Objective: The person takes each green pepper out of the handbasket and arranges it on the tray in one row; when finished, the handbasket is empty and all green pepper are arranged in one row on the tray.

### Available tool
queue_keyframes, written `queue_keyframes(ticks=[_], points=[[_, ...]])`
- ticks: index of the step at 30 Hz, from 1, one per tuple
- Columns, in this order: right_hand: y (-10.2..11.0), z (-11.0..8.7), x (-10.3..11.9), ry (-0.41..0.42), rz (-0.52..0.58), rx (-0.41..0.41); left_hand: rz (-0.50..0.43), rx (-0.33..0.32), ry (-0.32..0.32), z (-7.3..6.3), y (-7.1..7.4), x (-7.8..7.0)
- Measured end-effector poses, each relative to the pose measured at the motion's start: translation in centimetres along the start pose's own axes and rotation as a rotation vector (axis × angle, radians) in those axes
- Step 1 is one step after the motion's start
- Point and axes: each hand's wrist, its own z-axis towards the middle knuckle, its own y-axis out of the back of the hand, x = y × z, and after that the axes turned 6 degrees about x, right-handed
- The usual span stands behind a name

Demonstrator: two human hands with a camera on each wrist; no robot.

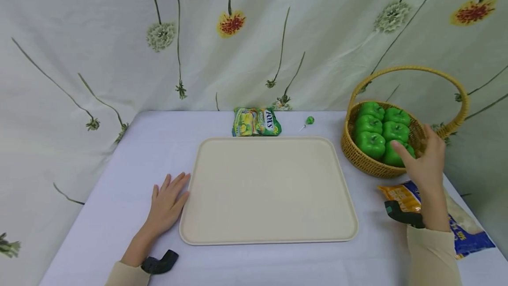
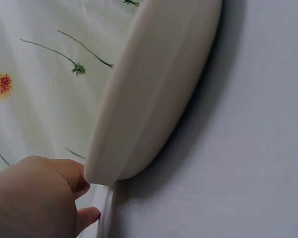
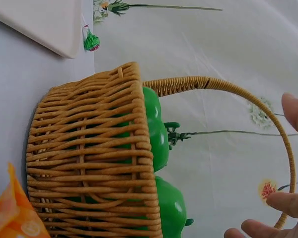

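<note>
My left hand rests with spread fingers on the table, fingertips right at the left rim of a cream rectangular tray. In the left wrist view, that hand is beside the tray's corner. At the right, my right hand hovers over the near right side of a wicker basket, thumb and fingers apart. Several green bell peppers fill the basket. The right wrist view has the fingers above the peppers, near the tall arched handle.
An orange and blue plastic bag lies under my right forearm, partly hidden. Behind the tray are a green and yellow Fox's candy bag and a green-wrapped lollipop. A flower-printed cloth hangs behind the white table.
</note>
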Motion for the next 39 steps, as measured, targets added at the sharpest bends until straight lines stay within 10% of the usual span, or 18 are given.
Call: queue_keyframes(ticks=[14, 39], points=[[0.3, 1.0, -1.8, -0.25, 0.009, 0.098, 0.021, -0.017, -0.016, -0.2, 0.0, -0.1], [-0.6, 1.2, -3.7, -0.196, -0.111, 0.127, 0.02, -0.023, -0.018, -0.1, -0.1, 0.0]])
